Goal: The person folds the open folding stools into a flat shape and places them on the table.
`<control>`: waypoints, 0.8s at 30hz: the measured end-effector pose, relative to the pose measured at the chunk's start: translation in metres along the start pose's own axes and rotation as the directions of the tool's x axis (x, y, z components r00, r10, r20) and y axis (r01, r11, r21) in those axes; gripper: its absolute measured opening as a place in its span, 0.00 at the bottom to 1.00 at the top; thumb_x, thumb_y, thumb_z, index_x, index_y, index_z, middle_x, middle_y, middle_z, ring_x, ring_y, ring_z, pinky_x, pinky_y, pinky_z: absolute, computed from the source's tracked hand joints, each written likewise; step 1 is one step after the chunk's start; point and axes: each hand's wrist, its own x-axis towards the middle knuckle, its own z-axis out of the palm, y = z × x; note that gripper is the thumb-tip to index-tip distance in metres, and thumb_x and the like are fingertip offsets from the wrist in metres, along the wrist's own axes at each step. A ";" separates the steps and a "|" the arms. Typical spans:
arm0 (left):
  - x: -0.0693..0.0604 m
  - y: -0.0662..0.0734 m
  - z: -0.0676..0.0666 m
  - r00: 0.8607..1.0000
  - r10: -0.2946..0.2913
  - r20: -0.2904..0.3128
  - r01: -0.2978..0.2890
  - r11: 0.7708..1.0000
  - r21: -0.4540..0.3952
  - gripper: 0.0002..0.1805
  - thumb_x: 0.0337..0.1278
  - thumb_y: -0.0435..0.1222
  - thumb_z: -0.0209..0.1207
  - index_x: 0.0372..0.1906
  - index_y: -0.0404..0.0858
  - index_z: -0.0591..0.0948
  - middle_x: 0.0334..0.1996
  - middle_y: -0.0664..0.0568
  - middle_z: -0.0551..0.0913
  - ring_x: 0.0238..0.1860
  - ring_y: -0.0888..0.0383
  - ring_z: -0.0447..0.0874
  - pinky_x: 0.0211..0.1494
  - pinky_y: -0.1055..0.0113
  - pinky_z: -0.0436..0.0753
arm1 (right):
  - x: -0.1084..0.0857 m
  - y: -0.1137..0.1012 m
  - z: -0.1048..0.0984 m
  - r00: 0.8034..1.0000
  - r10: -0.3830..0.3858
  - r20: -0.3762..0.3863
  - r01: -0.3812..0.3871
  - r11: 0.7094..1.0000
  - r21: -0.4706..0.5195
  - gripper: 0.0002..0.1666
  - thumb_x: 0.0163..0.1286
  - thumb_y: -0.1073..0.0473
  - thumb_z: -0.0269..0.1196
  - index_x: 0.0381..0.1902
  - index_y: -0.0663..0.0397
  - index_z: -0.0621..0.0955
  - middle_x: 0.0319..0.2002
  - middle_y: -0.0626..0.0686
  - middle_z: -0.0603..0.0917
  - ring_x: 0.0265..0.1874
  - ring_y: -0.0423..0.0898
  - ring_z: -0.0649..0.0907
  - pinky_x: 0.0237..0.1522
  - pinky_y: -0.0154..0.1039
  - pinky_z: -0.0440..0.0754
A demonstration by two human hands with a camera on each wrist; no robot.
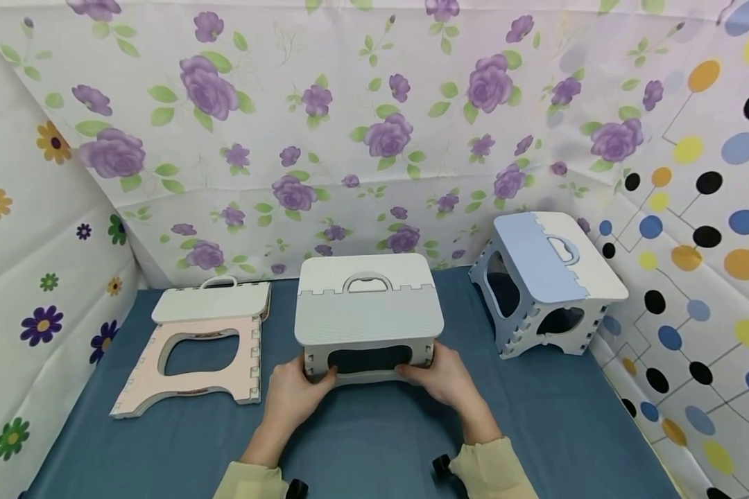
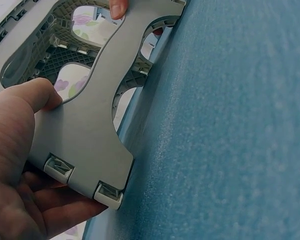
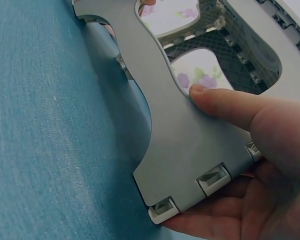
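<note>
A grey-and-white folding step stool (image 1: 369, 315) is unfolded upright in the middle, its handle on top. My left hand (image 1: 293, 395) grips its left side, the thumb over the rim of the front opening and the fingers around the side edge. On the opposite side my right hand (image 1: 444, 376) holds it the same way. Both wrist views show the grey leg panel (image 2: 85, 125) between thumb and fingers, close over the blue cloth. Whether the feet touch the cloth I cannot tell.
To the left, a pink-and-white folding stool (image 1: 206, 353) lies folded flat. A blue-and-white stool (image 1: 546, 284) stands unfolded at the back right. Blue cloth (image 1: 374, 443) covers the table. A flowered sheet (image 1: 343, 138) hangs behind, with a dotted one (image 1: 693, 291) along the right.
</note>
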 end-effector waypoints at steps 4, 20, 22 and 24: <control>-0.002 0.000 0.001 1.000 0.004 -0.006 -0.004 1.000 0.008 0.18 0.59 0.44 0.76 0.46 0.36 0.86 0.33 0.42 0.91 0.24 0.59 0.86 0.29 0.57 0.85 | 0.000 0.001 0.001 1.000 -0.011 0.003 0.011 1.000 -0.003 0.36 0.64 0.43 0.80 0.65 0.52 0.82 0.50 0.55 0.90 0.38 0.45 0.87 0.40 0.49 0.84; -0.002 0.000 0.001 0.999 0.022 -0.024 -0.022 1.000 -0.013 0.15 0.60 0.41 0.75 0.44 0.35 0.87 0.32 0.41 0.91 0.25 0.57 0.88 0.29 0.56 0.86 | -0.001 -0.002 0.004 1.000 -0.021 -0.012 0.021 1.000 0.008 0.34 0.67 0.48 0.79 0.65 0.55 0.82 0.50 0.57 0.90 0.37 0.45 0.85 0.39 0.48 0.82; -0.002 -0.001 0.002 0.999 0.031 -0.031 -0.032 0.999 -0.013 0.15 0.59 0.40 0.75 0.45 0.35 0.87 0.32 0.41 0.91 0.25 0.58 0.87 0.28 0.57 0.85 | -0.001 -0.003 0.004 1.000 -0.020 -0.016 0.020 1.000 0.012 0.34 0.67 0.48 0.79 0.66 0.55 0.82 0.51 0.58 0.90 0.36 0.45 0.85 0.39 0.48 0.81; -0.002 -0.002 0.003 0.999 0.036 -0.034 -0.036 0.999 -0.013 0.15 0.59 0.40 0.75 0.45 0.35 0.87 0.31 0.42 0.91 0.24 0.59 0.86 0.28 0.58 0.84 | -0.002 -0.003 0.005 1.000 -0.023 -0.020 0.024 1.000 0.016 0.34 0.67 0.49 0.79 0.66 0.56 0.81 0.52 0.58 0.89 0.37 0.45 0.85 0.39 0.48 0.82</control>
